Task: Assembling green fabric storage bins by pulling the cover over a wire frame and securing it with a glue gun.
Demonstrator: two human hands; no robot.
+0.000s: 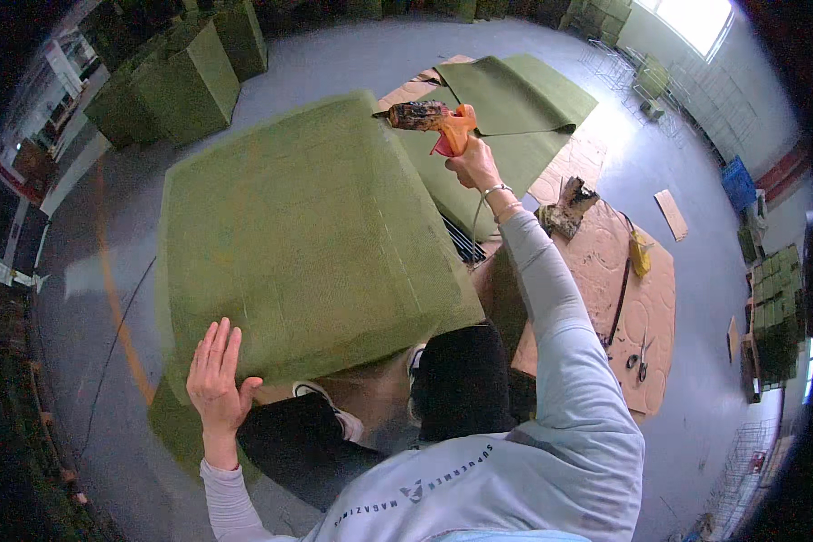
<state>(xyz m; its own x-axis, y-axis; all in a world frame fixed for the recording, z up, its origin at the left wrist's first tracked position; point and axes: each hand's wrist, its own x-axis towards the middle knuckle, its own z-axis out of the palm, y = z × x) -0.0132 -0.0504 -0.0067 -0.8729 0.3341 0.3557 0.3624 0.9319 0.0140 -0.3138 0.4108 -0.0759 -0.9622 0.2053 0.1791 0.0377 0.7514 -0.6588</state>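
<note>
In front of me, above my knees, lies a large olive-green fabric-covered panel (289, 226). My left hand (215, 375) is flat, fingers straight and thumb apart, at the panel's near left edge; whether it presses on the fabric is hard to tell. My right hand (475, 165) reaches forward, wrapped round the grip of an orange hot glue gun (462, 123). The gun's blackened nozzle end points left, over the panel's far right corner. Its pale cord hangs down beside my right wrist.
Folded green sheet material (506, 95) lies beyond the panel. On the brown cardboard (655, 312) at my right are scissors (641, 359), a dark rod (619, 303), a yellow object (640, 254) and a charred block (569, 208). Green boxes (190, 81) stand far left.
</note>
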